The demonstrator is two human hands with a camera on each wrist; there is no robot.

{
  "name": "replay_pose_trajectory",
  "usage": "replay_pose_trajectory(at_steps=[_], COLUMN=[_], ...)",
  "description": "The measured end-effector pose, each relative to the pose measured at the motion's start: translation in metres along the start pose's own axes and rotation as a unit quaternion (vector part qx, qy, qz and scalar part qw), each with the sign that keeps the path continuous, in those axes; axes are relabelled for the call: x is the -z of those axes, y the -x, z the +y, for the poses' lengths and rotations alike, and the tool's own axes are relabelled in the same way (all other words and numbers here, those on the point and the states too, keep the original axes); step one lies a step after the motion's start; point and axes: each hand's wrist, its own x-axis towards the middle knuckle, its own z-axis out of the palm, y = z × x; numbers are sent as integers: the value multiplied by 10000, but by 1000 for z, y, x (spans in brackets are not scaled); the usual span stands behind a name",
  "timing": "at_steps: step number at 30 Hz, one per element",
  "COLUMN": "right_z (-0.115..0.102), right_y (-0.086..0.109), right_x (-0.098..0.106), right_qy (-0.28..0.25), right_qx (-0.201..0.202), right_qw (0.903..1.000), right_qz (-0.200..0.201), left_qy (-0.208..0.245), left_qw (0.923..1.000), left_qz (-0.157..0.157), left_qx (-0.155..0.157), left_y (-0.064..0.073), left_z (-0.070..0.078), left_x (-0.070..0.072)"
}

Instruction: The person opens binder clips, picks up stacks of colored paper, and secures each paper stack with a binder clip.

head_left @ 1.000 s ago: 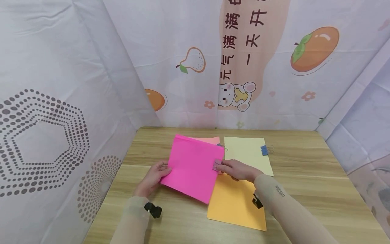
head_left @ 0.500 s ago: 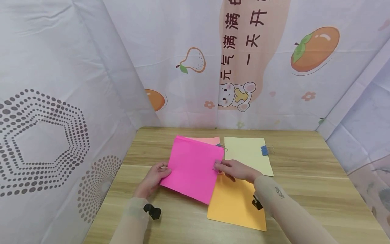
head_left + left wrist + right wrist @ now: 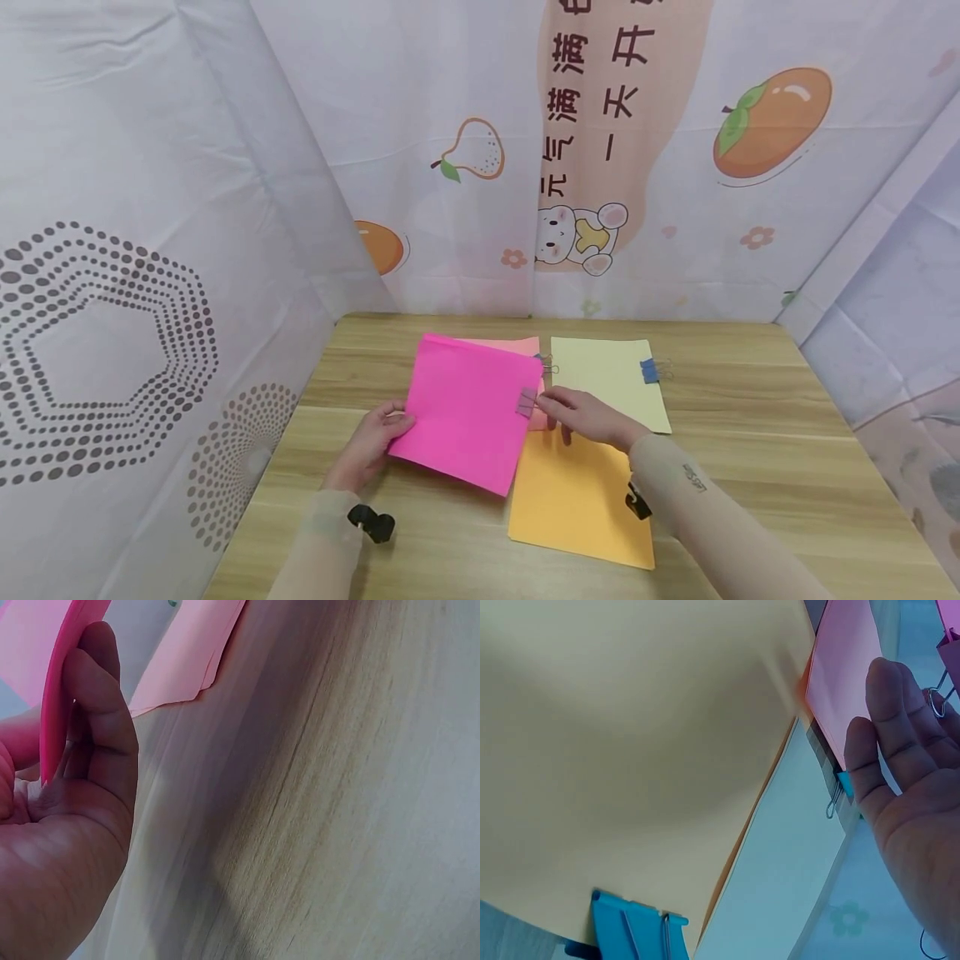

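Observation:
A stack of hot pink paper (image 3: 468, 417) is held tilted up above the table. My left hand (image 3: 373, 442) grips its left edge; in the left wrist view the fingers curl behind the sheets (image 3: 56, 697). A binder clip (image 3: 527, 402) sits on the stack's right edge. My right hand (image 3: 588, 415) pinches at the clip's wire handle (image 3: 938, 696) with its fingertips, the other fingers loosely extended. The right thumb is hidden in the right wrist view. Under my right hand lies a stack of orange paper (image 3: 581, 508), which has a blue binder clip (image 3: 639, 930).
Behind the hot pink stack, a light pink stack (image 3: 495, 343) lies partly covered, with a blue clip at its right edge. Pale yellow paper (image 3: 600, 367) with a blue clip (image 3: 649, 371) lies at the back right. A printed curtain (image 3: 450, 75) rises behind the wooden table (image 3: 742, 433).
The hot pink stack and my left hand have shifted slightly left. My right fingertips have moved from over the clip's body to its outer side, so the clip shows more fully.

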Motion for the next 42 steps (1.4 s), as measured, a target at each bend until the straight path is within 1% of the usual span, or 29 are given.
replay_pose_trajectory(at_steps=[8,15,22,27,29,34,38,42], right_z=[9,25,35,42,45,53,60,67], right_y=[14,33,54,66,70,81,89,97], right_x=[12,27,44,52,55,62,67,72], right_qy=[-48,-111,-277,-370,-386,-318,-223,-179], right_qx=[33,-120,-211,-273,-269,-195,-281,-406], right_qw=[9999,9995,9983,9974,9972,9974,9966,9951], right_qz=[119,280,465,556,576,614,739,878], left_qy=[182,279,400,431,482,532,484,384], left_qw=[9998,9994,9986,9977,9968,9944,9929,9922], left_qz=[9,228,350,509,630,913,1078,1169], left_qx=[-18,-1,-30,-120,-105,45,111,174], left_y=[1,3,7,11,12,14,16,17], left_z=[-1,-1,0,1,2,3,5,6], left_x=[9,23,39,49,52,63,71,79])
